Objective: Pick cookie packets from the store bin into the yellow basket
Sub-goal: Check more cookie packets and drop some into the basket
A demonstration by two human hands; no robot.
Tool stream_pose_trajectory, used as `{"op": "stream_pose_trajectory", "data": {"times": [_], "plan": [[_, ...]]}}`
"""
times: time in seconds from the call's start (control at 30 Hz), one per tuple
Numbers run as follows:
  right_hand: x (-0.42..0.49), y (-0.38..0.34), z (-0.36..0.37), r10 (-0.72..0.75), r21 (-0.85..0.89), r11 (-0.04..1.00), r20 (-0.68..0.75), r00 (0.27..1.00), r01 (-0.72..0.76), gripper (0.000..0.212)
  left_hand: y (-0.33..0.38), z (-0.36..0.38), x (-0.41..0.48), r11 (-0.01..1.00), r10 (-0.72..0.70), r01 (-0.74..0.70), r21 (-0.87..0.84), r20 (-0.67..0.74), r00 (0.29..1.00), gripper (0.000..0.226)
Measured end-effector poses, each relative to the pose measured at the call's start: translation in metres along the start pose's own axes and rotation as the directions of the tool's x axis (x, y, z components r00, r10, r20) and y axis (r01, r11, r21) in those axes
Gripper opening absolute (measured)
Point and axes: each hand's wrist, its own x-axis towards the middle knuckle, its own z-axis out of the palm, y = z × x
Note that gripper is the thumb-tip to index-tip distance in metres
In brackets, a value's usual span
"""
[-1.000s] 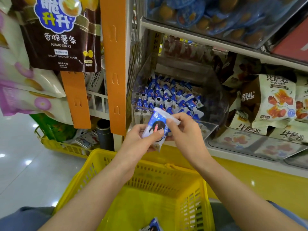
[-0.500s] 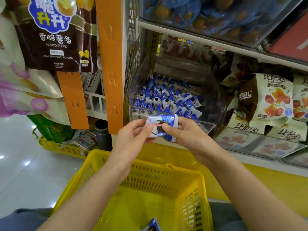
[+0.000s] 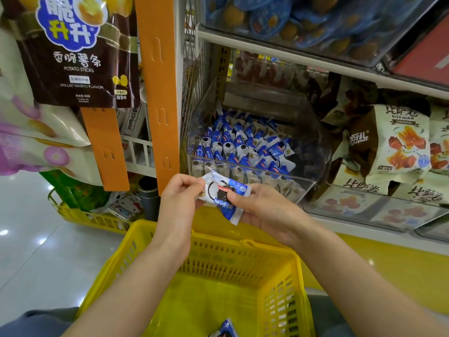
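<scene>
Thumb and curled forefinger of the left hand (image 3: 179, 198) pinch the left end of a cookie packet (image 3: 222, 194), the other fingers (image 3: 187, 181) folded in beside them. The right hand (image 3: 263, 211) grips the packet's other side, thumb (image 3: 239, 197) pressed on its front and the remaining fingers curled underneath, mostly hidden. The packet is blue and white with a dark round cookie printed on it; it is held tilted, crimped lower end pointing down to the right, above the far rim of the yellow basket (image 3: 255, 248) and just near of the store bin (image 3: 313, 147). Both bare forearms reach up from the bottom of the view over the basket. One more blue packet (image 3: 224, 330) lies on the basket floor at the near edge. The bin is clear plastic, sitting on a shelf, and holds many matching blue and white packets (image 3: 243, 144) standing in rows. To its right are cream and brown snack bags (image 3: 398, 142) with red pieces pictured on them. On the shelf above, a clear box holds blue-wrapped round items (image 3: 279, 18). Left of the bin runs an upright orange strip (image 3: 158, 93), and beside it hangs a brown bag (image 3: 77, 57) labelled potato sticks. Low at the far left, a second yellow basket (image 3: 80, 216) rests on the shiny pale floor (image 3: 36, 251)
</scene>
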Motion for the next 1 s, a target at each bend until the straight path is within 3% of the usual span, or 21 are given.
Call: {"op": "stream_pose_trajectory", "data": {"times": [0.07,0.17,0.23,0.33,0.5,0.63,0.73,0.87,0.93,1.0], "plan": [[-0.0002,0.0031,0.0018,-0.069,-0.172,0.983,-0.040,0.997,0.061,0.015,0.0004,-0.0010,0.0008,0.987,0.121,-0.119,0.110,-0.010,0.993,0.020],[0.0023,0.0077,0.0032,-0.319,-0.506,0.832,-0.104,0.942,0.226,0.053,0.0016,-0.0034,0.0014,0.900,0.286,-0.301,0.314,0.095,0.954,0.017],[0.0020,0.0087,0.0055,-0.447,-0.548,0.762,-0.059,0.893,0.345,0.047,0.0006,-0.0026,-0.0003,0.835,0.335,-0.377,0.402,0.173,0.926,0.019],[0.0022,0.0070,0.0049,-0.478,-0.471,0.783,-0.040,0.877,0.406,0.021,-0.0014,-0.0006,-0.0027,0.810,0.360,-0.410,0.419,0.197,0.912,0.022],[0.0018,0.0037,0.0009,-0.447,-0.512,0.776,-0.033,0.894,0.369,0.020,-0.0020,0.0002,-0.0039,0.832,0.366,-0.407,0.377,0.179,0.913,0.016],[-0.0007,0.0025,0.0009,-0.552,-0.470,0.749,-0.054,0.832,0.467,0.007,0.0016,-0.0005,-0.0050,0.835,0.344,-0.404,0.373,0.217,0.913,0.009],[-0.0016,0.0029,0.0015,-0.609,-0.482,0.714,-0.068,0.790,0.509,0.005,0.0018,-0.0004,-0.0042,0.904,0.226,-0.291,0.314,0.228,0.947,0.014],[-0.0062,0.0048,0.0008,-0.749,-0.711,0.461,0.010,0.662,0.532,0.003,0.0029,0.0007,-0.0028,0.979,0.006,-0.053,0.195,0.236,0.972,0.017],[-0.0059,0.0064,0.0000,-0.778,-0.782,0.371,0.033,0.627,0.501,0.007,0.0027,0.0008,-0.0007,0.975,-0.004,-0.048,0.218,0.232,0.973,0.016],[-0.0043,0.0076,-0.0010,-0.790,-0.790,0.393,-0.029,0.612,0.470,0.005,-0.0002,0.0010,0.0002,0.940,0.082,-0.141,0.312,0.195,0.977,0.011]]}}
